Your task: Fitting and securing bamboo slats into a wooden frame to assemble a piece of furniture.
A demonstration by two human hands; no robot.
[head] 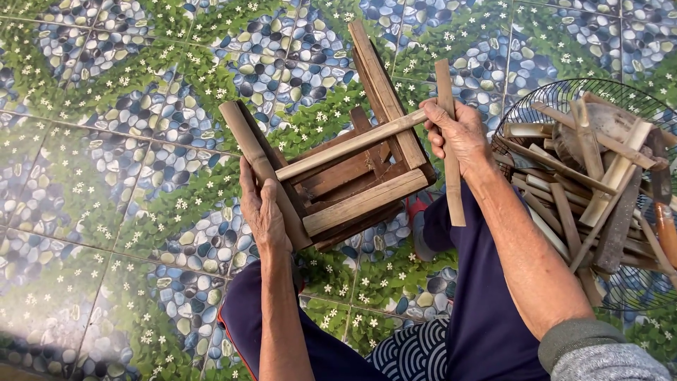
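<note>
Knees in dark trousers (486,310) are framing the work. Left hand (262,212) is wrapping its fingers around one leg of the wooden frame (352,180), held just above the patterned tile floor (106,176); right hand (457,130) is gripping a loose slat (450,176) and the cross stick (352,144). The frame looks light, stiff and rough; the legs seem the best hold. A wire basket (536,106) of sticks is sitting to the right.

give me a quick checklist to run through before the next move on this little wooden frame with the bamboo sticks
1. Left hand grips the square wooden frame by its left post: ok.
2. Right hand holds the flat upright bamboo slat: ok.
3. Long round bamboo stick lies across the frame: ok.
4. Stick fixed to the frame: cannot tell.
5. Spare bamboo in the round wire basket within reach at right: ok.
</note>
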